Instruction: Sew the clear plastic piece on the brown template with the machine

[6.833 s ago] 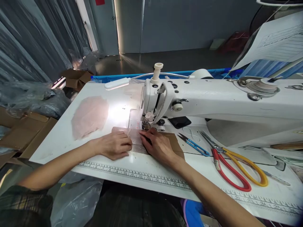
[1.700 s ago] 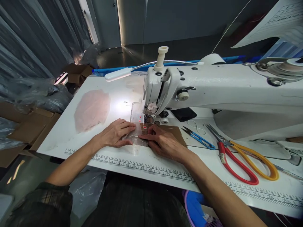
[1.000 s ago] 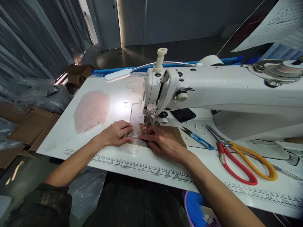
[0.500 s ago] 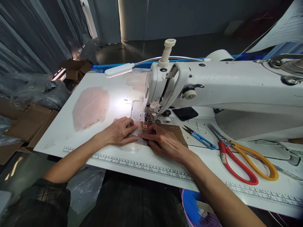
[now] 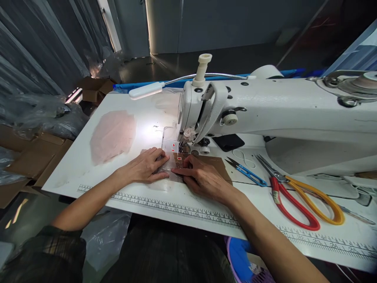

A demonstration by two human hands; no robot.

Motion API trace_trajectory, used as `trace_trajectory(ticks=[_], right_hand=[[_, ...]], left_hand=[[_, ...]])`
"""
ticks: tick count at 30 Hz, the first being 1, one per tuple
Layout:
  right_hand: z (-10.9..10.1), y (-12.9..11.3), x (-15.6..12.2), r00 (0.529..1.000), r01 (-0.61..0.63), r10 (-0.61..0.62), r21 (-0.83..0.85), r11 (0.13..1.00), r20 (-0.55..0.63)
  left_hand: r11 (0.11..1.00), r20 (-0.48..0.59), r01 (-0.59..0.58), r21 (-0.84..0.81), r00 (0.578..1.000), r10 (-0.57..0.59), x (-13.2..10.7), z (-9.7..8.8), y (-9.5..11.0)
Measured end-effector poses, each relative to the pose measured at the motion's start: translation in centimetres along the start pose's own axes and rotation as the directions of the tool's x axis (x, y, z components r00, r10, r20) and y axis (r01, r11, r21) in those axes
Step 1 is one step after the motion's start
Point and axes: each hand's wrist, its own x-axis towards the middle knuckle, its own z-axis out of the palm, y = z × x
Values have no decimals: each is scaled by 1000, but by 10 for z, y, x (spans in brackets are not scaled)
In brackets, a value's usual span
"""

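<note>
A small sheer piece of fabric (image 5: 168, 169) lies on the white table just in front of the needle of a white sewing machine (image 5: 265, 114). My left hand (image 5: 145, 168) rests on its left part with the fingers pressed flat. My right hand (image 5: 203, 177) presses on its right part, index finger pointing left along the fabric, over a brown card (image 5: 219, 167). Both hands sit side by side, fingertips nearly meeting below the presser foot (image 5: 184, 148).
A pile of pale pink fabric (image 5: 112, 135) lies at the table's left. Blue thread snips (image 5: 246, 173) and red and yellow scissors (image 5: 297, 202) lie to the right. A lamp (image 5: 147, 90) lights the needle area. Cardboard and plastic bags lie on the floor at left.
Compared with the oldest frame, both hands and the fabric sit a little closer to the needle. Over the last second the hands hardly shift; only the view wobbles.
</note>
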Motion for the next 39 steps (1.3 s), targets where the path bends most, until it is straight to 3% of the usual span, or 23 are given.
trace_trajectory(ticks=[3, 8, 13, 18, 25, 30, 39], right_hand=[[1, 0, 0, 1000, -1, 1, 6, 1000, -1], [1, -1, 0, 1000, 4, -4, -6, 1000, -7], [2, 0, 0, 1000, 9, -9, -18, 1000, -10], [4, 1, -1, 1000, 9, -9, 14, 1000, -16], [6, 2, -1, 997, -65, 68, 81, 995, -30], [12, 8, 0, 985, -150, 159, 129, 980, -62], [13, 8, 2, 980, -172, 181, 109, 979, -81]], left_hand=[[1000, -17, 8, 5, 1000, -8, -1, 2, 0], [996, -43, -85, 30, 995, 86, 0, 4, -4], [996, 6, -79, 36, 997, 79, 11, -1, -9], [987, 74, -18, 157, 997, 7, 19, -1, -5], [969, 105, -86, 231, 992, 63, 26, 0, -8], [977, 124, -124, 174, 987, 103, 43, 1, -22], [1000, 131, -7, -4, 991, 8, 42, 7, -27]])
